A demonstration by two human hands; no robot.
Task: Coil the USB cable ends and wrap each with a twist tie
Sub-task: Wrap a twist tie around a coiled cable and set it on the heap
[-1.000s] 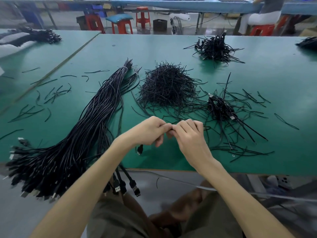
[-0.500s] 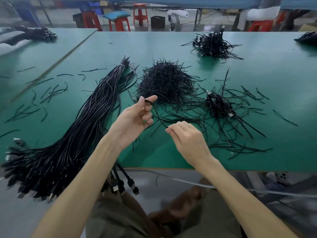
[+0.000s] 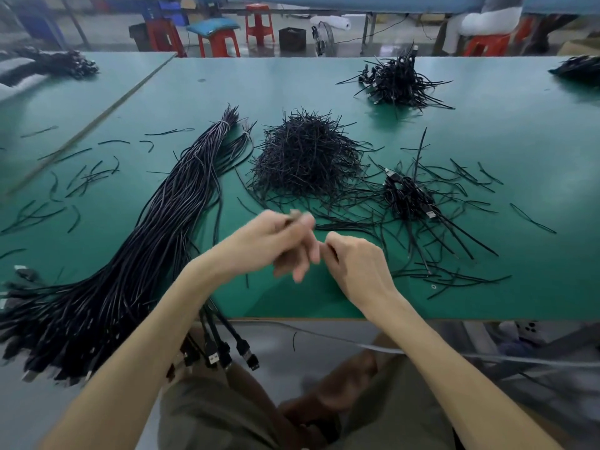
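A green-topped desk [image 3: 324, 82] is seen under the hands, w/ a second green desk [image 3: 81, 92] butted against it at 10 o'clock. Beyond, at 12 o'clock, a grey floor is seen w/ red plastic stools [image 3: 259, 24], a blue cushion [image 3: 212, 26] laid on one stool, and a black crate [image 3: 292, 37]. The crate's contents can't be made out.

A thick bundle of black USB cables [image 3: 156, 254] is laid diagonally at 9 o'clock from the hands and is tied near its far end. Most of its connectors are fanned out at the near-left edge, and a few plugs [image 3: 227, 352] are hung over the desk's near edge. A mound of black twist ties [image 3: 305, 160] is piled at 12 o'clock, just beside the bundle's far end. A small heap of coiled cables [image 3: 409, 196] is set at 2 o'clock amid scattered ties, and a larger heap [image 3: 399, 79] is seen farther off at 1 o'clock. Loose ties [image 3: 81, 177] are strewn at 10 o'clock.

Both hands are held above the desk, close to its near edge. The L hand [image 3: 276, 245] is blurred. A thin dark strand [image 3: 293, 216] is pinched betw. its thumb and forefinger, w/ the other fingers spread downward. The R hand [image 3: 354, 264] is held just beside it, fingers curled in. Whether anything is gripped there can't be told.
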